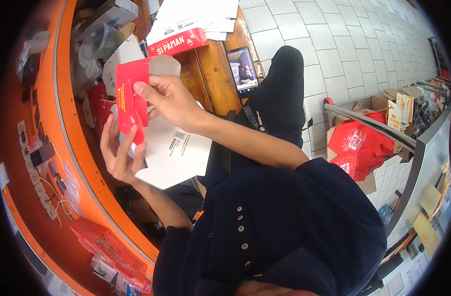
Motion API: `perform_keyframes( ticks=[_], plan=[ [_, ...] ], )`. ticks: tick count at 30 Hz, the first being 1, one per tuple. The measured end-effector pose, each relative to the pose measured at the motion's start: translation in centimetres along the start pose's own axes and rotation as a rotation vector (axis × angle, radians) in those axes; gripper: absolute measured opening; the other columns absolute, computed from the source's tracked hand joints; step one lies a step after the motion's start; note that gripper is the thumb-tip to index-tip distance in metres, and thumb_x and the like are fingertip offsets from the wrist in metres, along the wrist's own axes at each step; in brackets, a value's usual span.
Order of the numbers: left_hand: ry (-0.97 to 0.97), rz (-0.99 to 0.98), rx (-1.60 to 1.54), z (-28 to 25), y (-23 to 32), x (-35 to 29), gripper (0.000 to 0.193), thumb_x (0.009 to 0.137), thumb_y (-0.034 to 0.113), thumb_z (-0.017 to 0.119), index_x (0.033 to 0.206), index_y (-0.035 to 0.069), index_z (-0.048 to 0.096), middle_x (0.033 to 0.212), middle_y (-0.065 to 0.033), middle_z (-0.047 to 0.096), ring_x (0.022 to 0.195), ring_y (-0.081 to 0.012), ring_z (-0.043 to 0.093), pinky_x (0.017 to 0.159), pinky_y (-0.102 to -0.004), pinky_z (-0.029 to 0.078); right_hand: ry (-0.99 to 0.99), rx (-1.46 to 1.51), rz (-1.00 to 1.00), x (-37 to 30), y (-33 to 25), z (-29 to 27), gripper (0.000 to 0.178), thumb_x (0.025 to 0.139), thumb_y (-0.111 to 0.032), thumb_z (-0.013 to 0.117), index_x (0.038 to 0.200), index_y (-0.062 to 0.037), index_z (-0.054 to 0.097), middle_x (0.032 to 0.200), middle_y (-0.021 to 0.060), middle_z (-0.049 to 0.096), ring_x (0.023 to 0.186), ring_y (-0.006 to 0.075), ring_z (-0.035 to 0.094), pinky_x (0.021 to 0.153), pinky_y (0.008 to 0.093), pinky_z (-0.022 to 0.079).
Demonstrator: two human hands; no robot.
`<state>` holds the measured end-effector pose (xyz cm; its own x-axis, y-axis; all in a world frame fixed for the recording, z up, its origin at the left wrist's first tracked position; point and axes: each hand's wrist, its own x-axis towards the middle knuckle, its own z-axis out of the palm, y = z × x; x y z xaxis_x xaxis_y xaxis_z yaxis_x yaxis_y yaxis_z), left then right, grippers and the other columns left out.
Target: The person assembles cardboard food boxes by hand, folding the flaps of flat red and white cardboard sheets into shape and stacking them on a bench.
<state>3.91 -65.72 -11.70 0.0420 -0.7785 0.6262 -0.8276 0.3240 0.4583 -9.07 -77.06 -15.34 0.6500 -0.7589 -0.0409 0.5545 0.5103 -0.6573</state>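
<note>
1. Left of the frame's centre, the right hand (173, 101) pinches the red panel of a partly folded red-and-white carton (171, 148) between thumb and fingers.
2. The left hand (122, 153) curls its fingers round the panel's lower end.
3. The carton blocks part of the clutter behind it.
4. Upper centre: a lit phone (243, 71) on the wooden bench (213, 64), beside a dark-trousered leg (284, 74); flat cartons (193, 17) lie above left.
5. Lower left: a red basket (112, 251) against the orange counter (114, 207).
6. Right: a metal rail (373, 127) crosses before red bags (354, 138).
</note>
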Motion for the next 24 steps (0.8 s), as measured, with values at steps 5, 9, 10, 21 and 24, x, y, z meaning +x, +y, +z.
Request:
perform_keyframes(
  ticks=[5, 9, 10, 21, 24],
  plan=[
    [0.147, -0.232, 0.133, 1.3, -1.5, -1.0, 0.037, 0.076, -0.001, 0.085, 0.111, -0.003, 0.073, 0.129, -0.0239, 0.064, 0.118, -0.0334, 0.065, 0.102, -0.043, 0.051, 0.073, 0.035, 0.01, -1.1, 3.7, 1.2, 0.034, 0.107, -0.03, 0.055, 0.106, 0.0014, 0.069, 0.094, 0.003, 0.07, 0.085, 0.0092, 0.067, 0.073, 0.0277, 0.058],
    [0.265, -0.439, -0.003, 0.0, -2.3, -2.0, 0.061, 0.078, -0.006, 0.083, 0.132, -0.006, 0.053, 0.129, -0.0243, 0.064, 0.121, -0.0306, 0.062, 0.109, -0.042, 0.046, -0.007, -0.303, 0.023, -0.8, 0.4, -0.3, 0.029, 0.1, -0.027, 0.067, 0.104, 0.0, 0.074, 0.106, 0.0111, 0.073, 0.087, 0.0146, 0.071, 0.068, 0.0278, 0.058],
    [0.278, -0.5, -0.103, -0.7, -2.4, -1.8, 0.061, 0.077, -0.006, 0.083, 0.131, -0.005, 0.055, 0.128, -0.024, 0.064, 0.121, -0.0298, 0.062, 0.109, -0.0413, 0.046, 0.0, -0.531, -0.172, -0.8, -0.6, -0.5, 0.025, 0.094, -0.027, 0.073, 0.099, -0.0028, 0.076, 0.11, 0.0123, 0.072, 0.09, 0.0186, 0.071, 0.071, 0.0302, 0.057],
    [-0.067, -0.82, -0.599, -4.6, -5.3, -3.1, 0.072, 0.078, 0.023, 0.086, 0.136, -0.001, 0.051, 0.132, -0.0221, 0.061, 0.123, -0.0301, 0.06, 0.112, -0.0426, 0.042, -0.57, -1.129, -0.442, 1.4, -0.9, -1.6, 0.028, 0.081, -0.038, 0.078, 0.096, -0.0144, 0.08, 0.111, 0.0087, 0.069, 0.109, 0.0292, 0.062, 0.093, 0.0403, 0.049],
    [0.16, -1.006, -0.612, -2.3, -4.5, -3.1, 0.071, 0.088, 0.029, 0.077, 0.145, 0.0, 0.046, 0.143, -0.0258, 0.053, 0.134, -0.0339, 0.053, 0.118, -0.0455, 0.037, -0.391, -1.132, -0.468, 2.0, -1.4, -3.2, 0.029, 0.085, -0.034, 0.074, 0.105, -0.0144, 0.079, 0.115, 0.0092, 0.069, 0.114, 0.0313, 0.061, 0.097, 0.0425, 0.049]
  ],
)
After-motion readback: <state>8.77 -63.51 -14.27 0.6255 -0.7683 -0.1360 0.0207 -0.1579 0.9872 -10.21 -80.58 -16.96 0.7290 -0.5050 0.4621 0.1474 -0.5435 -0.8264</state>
